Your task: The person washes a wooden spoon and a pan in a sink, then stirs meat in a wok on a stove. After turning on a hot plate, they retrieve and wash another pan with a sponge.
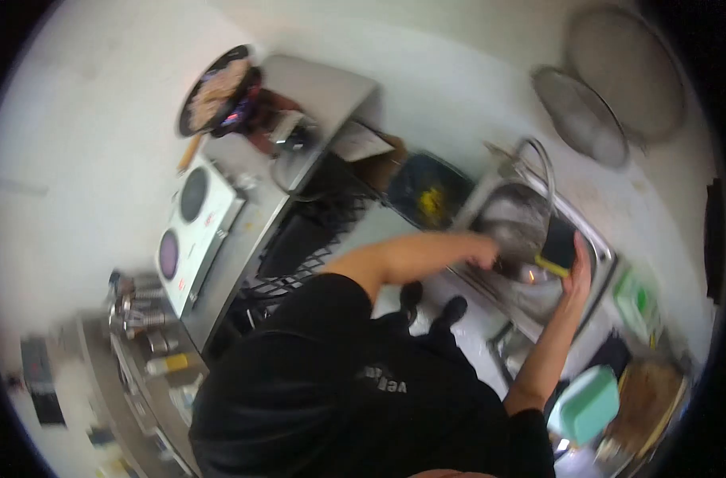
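Observation:
Over the sink (600, 251), my right hand (578, 269) grips a flat black object (561, 241) with a yellow lower edge by its right side. My left hand (482, 252) is at the sink's near-left edge, blurred, its fingers closed; what it holds, if anything, is hidden. Between the two hands lies the basin, with a round metal vessel (513, 209) in its upper part. A curved hose or tap (548, 171) arches over the basin's back edge.
A dark bin (415, 179) with yellow scraps stands left of the sink. A pan of food (216, 94) sits on a burner, near a white double hotplate (200, 231). Strainers (590, 119) hang on the wall. A turquoise tub (586, 405) is at lower right.

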A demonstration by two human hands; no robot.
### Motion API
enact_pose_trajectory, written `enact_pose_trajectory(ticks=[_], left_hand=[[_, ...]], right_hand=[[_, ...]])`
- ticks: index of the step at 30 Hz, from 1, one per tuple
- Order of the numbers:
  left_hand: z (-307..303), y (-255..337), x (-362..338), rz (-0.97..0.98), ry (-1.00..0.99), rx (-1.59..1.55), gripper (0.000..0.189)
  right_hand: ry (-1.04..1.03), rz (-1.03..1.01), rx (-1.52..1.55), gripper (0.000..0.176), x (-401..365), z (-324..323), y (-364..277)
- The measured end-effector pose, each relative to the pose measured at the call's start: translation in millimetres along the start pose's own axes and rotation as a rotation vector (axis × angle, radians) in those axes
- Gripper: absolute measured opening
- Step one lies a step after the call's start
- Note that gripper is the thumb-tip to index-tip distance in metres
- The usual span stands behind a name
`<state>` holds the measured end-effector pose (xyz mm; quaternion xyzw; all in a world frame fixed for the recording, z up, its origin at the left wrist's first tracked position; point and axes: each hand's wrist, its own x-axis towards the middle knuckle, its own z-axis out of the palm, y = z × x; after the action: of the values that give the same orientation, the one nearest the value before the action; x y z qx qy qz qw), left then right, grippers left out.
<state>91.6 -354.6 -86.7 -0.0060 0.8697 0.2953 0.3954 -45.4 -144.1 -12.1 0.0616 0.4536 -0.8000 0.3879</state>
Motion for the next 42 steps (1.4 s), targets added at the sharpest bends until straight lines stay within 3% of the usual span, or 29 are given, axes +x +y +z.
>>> enact_pose_trajectory(ticks=[2, 3, 4, 5, 7, 8, 9, 10, 12, 13, 16, 17, 18, 20, 22, 24, 27, 29, 30, 32, 33, 34, 37, 39, 41, 42], left_hand=[[-24, 7, -6, 0.011, -0.208, -0.057, 0.036], [-40, 12, -14, 0.114, -0.313, -0.077, 0.041], [-48, 19, -16, 0.059, -0.331, 0.021, 0.037], [-34, -8, 9, 0.020, -0.414, -0.385, 0.033], [-53, 19, -25, -0.111, -0.406, -0.716, 0.031], [-59, 22, -27, -0.160, -0.392, -0.700, 0.032], [-63, 24, -26, -0.209, -0.377, -0.686, 0.034], [-63, 26, -24, -0.197, -0.400, -0.659, 0.034], [-64, 27, -19, -0.251, -0.340, -0.568, 0.037], [-63, 30, -19, -0.241, -0.352, -0.547, 0.037], [-61, 41, -28, -0.134, -0.261, -0.248, 0.041], [-62, 50, -35, -0.101, -0.238, -0.201, 0.044], [-58, 54, -40, -0.072, -0.214, -0.162, 0.047], [-53, 52, -37, -0.047, -0.192, -0.128, 0.052], [-56, 50, -27, -0.133, -0.227, -0.056, 0.054], [-62, 55, -29, -0.147, -0.219, -0.002, 0.055], [-67, 59, -33, -0.066, -0.171, 0.040, 0.055], [-70, 65, -36, -0.046, -0.179, 0.025, 0.054], [-74, 65, -38, -0.036, -0.172, 0.014, 0.054], [-67, 39, -24, 0.025, -0.089, 0.151, 0.053], [-66, 35, -24, 0.114, -0.051, 0.123, 0.053], [-64, 29, -25, 0.198, -0.020, 0.094, 0.052], [-74, 40, -34, 0.193, -0.013, 0.071, 0.052], [-77, 33, -37, 0.141, 0.018, 0.123, 0.054], [-82, 32, -46, 0.136, -0.014, 0.133, 0.052], [-82, 29, -49, 0.130, -0.051, 0.144, 0.049]], right_hand=[[0.004, -0.272, -0.085, 0.046, -44, 19, -31], [0.024, -0.312, -0.120, 0.050, -59, 20, -40], [0.102, -0.360, -0.195, 0.051, -64, 15, -43], [0.149, -0.479, -0.278, 0.050, -66, 16, -37], [0.299, -0.739, -0.665, 0.043, -58, 20, -3], [0.307, -0.785, -0.886, 0.046, -61, 28, 16], [0.434, -0.554, -0.981, 0.049, -46, 24, 53], [0.315, -0.895, -0.930, 0.054, -46, 39, 75], [0.218, -1.043, -1.378, 0.056, -39, 45, 111], [0.113, -1.035, -1.491, 0.047, -41, 49, 113], [0.271, -1.049, -1.641, 0.035, -27, 30, 83], [0.442, -1.047, -1.572, 0.025, -15, 25, 62], [0.523, -0.998, -1.226, 0.023, -6, 15, 41], [0.568, -0.491, -0.913, 0.025, 11, -16, 21], [0.595, -0.811, -0.953, 0.028, 9, -7, 41], [0.632, -1.127, -1.370, 0.031, -4, 11, 64], [0.537, -1.093, -1.241, 0.031, 7, -13, 49], [0.587, -0.379, -0.813, 0.027, 25, -46, 22], [0.595, -0.374, -0.806, 0.027, 23, -47, 28], [0.553, -0.650, -0.872, 0.023, 14, -14, 33], [0.461, -0.994, -1.085, 0.021, 9, 0, 46], [0.469, -1.118, -1.385, 0.020, 2, 16, 54], [0.442, -1.110, -1.205, 0.024, 15, 8, 46], [0.561, -0.567, -0.784, 0.033, 39, -27, 25], [0.511, -0.196, -0.688, 0.041, 101, -123, 64], [0.481, -0.057, -0.368, 0.041, 100, -134, 80]])
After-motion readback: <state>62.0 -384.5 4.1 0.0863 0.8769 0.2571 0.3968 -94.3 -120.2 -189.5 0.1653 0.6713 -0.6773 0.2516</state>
